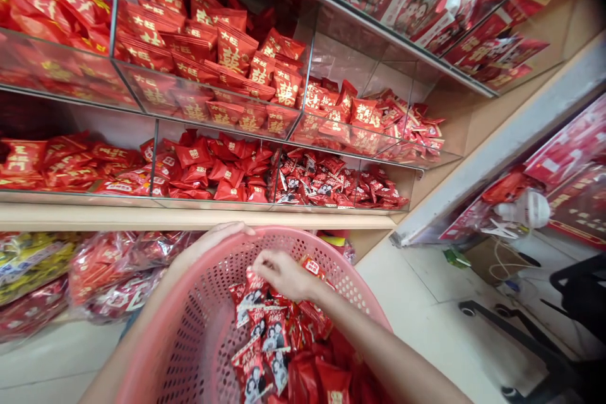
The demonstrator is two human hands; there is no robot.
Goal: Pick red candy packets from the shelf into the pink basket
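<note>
A round pink plastic basket (189, 293) with a perforated wall fills the lower middle of the view. My left hand (230, 232) grips its far rim, and the forearm runs along the outside of the wall. Inside the basket, my right hand (284, 273) is closed with bent fingers on a small red candy packet (255, 284). Below it lie several red packets printed with black-and-white couple pictures (274, 331). Plain shiny red packets (317, 379) are heaped nearer to me, partly under my right forearm.
Ahead stand shelves with clear-walled compartments (199, 101) full of red packets. A pale wooden shelf edge (118, 216) runs just behind the basket. Bagged packets (108, 278) lie beneath at left. At right are a chair base (516, 341) and a white appliance (528, 209).
</note>
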